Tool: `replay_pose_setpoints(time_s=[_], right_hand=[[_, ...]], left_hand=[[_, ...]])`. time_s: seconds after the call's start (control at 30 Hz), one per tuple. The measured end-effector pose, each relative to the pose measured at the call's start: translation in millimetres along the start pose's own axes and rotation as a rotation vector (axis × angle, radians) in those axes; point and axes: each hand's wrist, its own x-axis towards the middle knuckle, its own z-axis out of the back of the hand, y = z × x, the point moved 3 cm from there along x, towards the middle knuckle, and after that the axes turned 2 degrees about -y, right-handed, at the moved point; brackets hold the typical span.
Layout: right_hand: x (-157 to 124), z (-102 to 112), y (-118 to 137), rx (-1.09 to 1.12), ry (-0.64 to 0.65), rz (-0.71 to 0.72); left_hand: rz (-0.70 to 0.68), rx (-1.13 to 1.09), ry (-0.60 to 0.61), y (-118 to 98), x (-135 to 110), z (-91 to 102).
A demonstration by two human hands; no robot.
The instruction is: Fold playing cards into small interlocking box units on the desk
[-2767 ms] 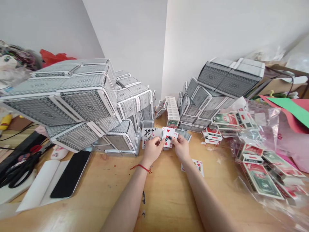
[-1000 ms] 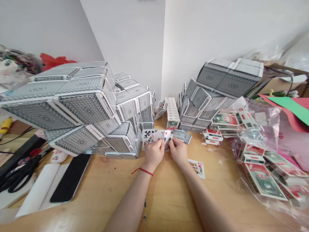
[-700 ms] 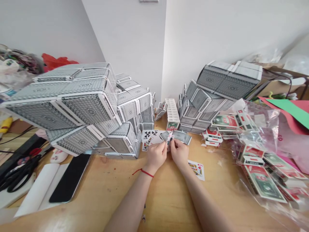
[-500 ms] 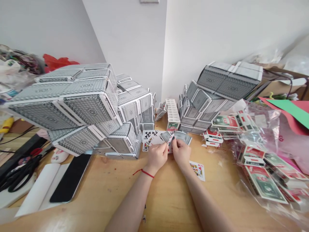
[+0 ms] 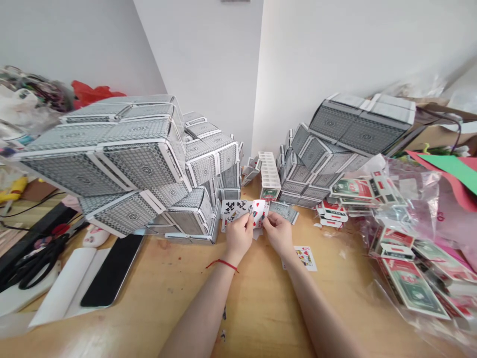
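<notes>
Between my two hands is a playing card (image 5: pixel 258 208) with red hearts, its face toward me. My left hand (image 5: pixel 239 233) pinches its left edge, and my right hand (image 5: pixel 278 232) pinches its right edge. Just behind my left hand lie face-up club cards (image 5: pixel 231 205). Grey-backed cards (image 5: pixel 286 211) lie beyond my right hand. A king of hearts (image 5: pixel 307 257) rests face up beside my right wrist, partly under the forearm. Farther back stands a row of card boxes (image 5: pixel 270 171), near a small folded-card piece (image 5: pixel 252 170).
Tall structures of grey-backed cards stand on the left (image 5: pixel 137 164) and right (image 5: pixel 357 124). Card boxes (image 5: pixel 413 286) and plastic wrap lie at the right. A black phone (image 5: pixel 112 273), white paper (image 5: pixel 65 283) and black scissors (image 5: pixel 40 268) are at the left.
The card between my hands has turned from nearly edge-on to showing its hearts face. My hands have moved slightly apart. The whole view has shifted a little.
</notes>
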Motion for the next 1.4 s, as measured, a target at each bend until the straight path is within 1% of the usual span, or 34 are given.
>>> replay_pose_setpoints(time_s=[0.13,0.2,0.23,0.3,0.37,0.47,0.57,0.67,0.73,0.83,1.03,1.13,1.23,1.3,1.4], right_hand=[[-6,3,3,-0.226,-0.126,0.082],[-6,4,3,-0.276,-0.163,0.109],[-6,4,2,-0.261,-0.164,0.109],[-3,4,0,-0.154,-0.131,0.069],[1,4,-1,0.011,-0.076,-0.004],[5,4,1,0.253,-0.009,-0.097],[5,2,5,0.438,0.117,-0.183],[3,-1,6,0.574,0.227,-0.271],[2,-2,6,0.637,0.243,-0.309],[2,-1,4,0.683,0.231,-0.331],[4,0,3,0.666,0.176,-0.325],[6,1,2,0.619,0.140,-0.286],[6,1,0,0.550,0.079,-0.226],[5,0,-2,0.476,0.048,-0.192],[2,-4,-4,0.347,0.055,-0.159]], left_hand=[[-0.091,-0.024,0.090,-4,-2,-3.7],[-0.100,-0.037,0.101,-4,-2,-4.3],[-0.085,-0.043,0.092,-4,-2,-4.0],[-0.026,-0.058,0.058,-1,-1,-2.4],[0.039,-0.093,0.021,2,1,0.2],[0.080,-0.184,-0.016,2,5,4.6],[0.101,-0.277,-0.040,2,8,7.7],[0.142,-0.373,-0.041,4,10,7.4],[0.165,-0.424,-0.034,5,10,6.3],[0.165,-0.462,-0.010,5,10,4.5],[0.119,-0.469,0.057,3,9,0.7],[0.092,-0.479,0.097,2,8,-1.0],[0.089,-0.515,0.088,0,6,-1.0],[0.135,-0.574,0.073,-1,4,-1.7],[0.280,-0.759,0.103,-1,1,-7.5]])
